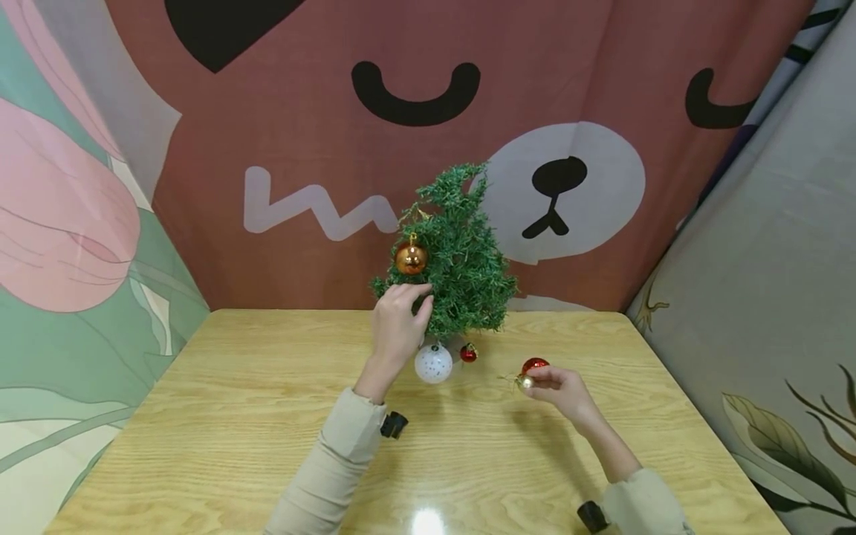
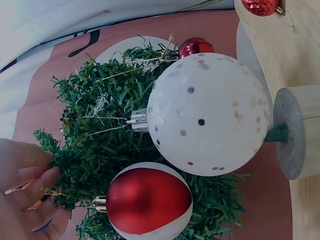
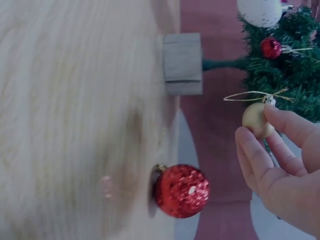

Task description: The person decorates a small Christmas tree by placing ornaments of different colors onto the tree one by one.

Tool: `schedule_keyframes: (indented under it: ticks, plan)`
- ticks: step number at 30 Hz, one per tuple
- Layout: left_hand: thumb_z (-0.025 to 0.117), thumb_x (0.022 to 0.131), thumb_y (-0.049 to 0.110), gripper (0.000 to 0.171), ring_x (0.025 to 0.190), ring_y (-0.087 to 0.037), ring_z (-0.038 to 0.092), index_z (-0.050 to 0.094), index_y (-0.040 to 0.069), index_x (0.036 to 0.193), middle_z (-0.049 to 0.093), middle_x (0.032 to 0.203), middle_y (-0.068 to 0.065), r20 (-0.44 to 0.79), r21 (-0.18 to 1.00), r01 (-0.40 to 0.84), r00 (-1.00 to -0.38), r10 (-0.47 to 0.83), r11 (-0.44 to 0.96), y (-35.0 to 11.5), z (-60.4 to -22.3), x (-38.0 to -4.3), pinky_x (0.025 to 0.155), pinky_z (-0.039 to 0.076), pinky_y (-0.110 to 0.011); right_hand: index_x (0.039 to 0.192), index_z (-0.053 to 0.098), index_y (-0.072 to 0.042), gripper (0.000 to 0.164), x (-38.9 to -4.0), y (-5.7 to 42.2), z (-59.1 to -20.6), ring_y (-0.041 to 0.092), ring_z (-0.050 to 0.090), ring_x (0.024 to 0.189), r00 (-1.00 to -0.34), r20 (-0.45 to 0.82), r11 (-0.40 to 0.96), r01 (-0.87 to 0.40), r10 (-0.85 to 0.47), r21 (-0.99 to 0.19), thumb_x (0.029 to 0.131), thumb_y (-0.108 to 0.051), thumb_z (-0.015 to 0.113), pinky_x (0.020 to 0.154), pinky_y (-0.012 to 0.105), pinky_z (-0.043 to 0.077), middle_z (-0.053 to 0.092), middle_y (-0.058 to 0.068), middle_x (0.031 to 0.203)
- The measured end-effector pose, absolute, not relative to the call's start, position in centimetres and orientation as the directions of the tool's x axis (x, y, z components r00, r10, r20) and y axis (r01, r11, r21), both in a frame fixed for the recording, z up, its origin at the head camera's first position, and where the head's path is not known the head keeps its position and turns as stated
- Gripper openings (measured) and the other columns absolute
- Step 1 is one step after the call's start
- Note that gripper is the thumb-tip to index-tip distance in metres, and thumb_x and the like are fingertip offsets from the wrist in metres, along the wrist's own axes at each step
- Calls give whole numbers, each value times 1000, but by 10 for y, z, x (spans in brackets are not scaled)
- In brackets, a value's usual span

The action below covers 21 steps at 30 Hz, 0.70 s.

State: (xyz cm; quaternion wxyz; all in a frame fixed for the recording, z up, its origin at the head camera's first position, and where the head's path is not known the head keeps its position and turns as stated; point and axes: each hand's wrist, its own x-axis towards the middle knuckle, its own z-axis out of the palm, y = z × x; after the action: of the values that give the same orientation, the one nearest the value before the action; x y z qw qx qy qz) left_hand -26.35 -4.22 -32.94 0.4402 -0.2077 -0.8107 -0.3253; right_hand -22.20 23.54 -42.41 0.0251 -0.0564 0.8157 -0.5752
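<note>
A small green artificial Christmas tree [image 1: 468, 253] stands at the table's far edge. At its left side my left hand [image 1: 396, 323] pinches a branch tip [image 2: 62, 162]. Just above that hand hangs a shiny orange-gold ball [image 1: 411, 258]. Low on the tree hang a speckled white ball [image 2: 210, 115], a red-and-white ball [image 2: 147, 200] and a small red ball [image 3: 270, 47]. My right hand [image 1: 568, 394], right of the tree, holds a small gold ball [image 3: 254, 120] between thumb and fingers. Its gold string loop [image 3: 240, 95] sticks out from the cap.
A red textured ball [image 3: 182, 191] lies on the wooden table [image 1: 267, 416], just behind the right hand in the head view. The tree's grey base [image 3: 182, 65] sits beneath the branches. A curtain with a bear print [image 1: 321, 163] hangs behind the table; patterned cloths flank it.
</note>
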Motion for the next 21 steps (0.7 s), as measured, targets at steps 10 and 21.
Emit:
schedule_keyframes:
  ticks: [10,21]
  plan:
    - [69,75,3,14,72,-21,59,70,2,89,67,82,-9,850,342,632,-523,57,695,-42,-329,-263,61,49,-31,108,55,13,37,-223,221,-407,11,59,80,-991,73,271,-101,-114,-957,78,-4,68,71,32,51,61,18,97]
    - [69,75,2,13,71,-22,59,70,1,88,67,81,-9,850,350,634,-525,51,690,-43,-330,-264,61,49,-32,110,56,10,38,-218,205,-386,10,58,78,-985,112,223,-140,-132,-965,77,-5,69,59,24,49,59,21,99]
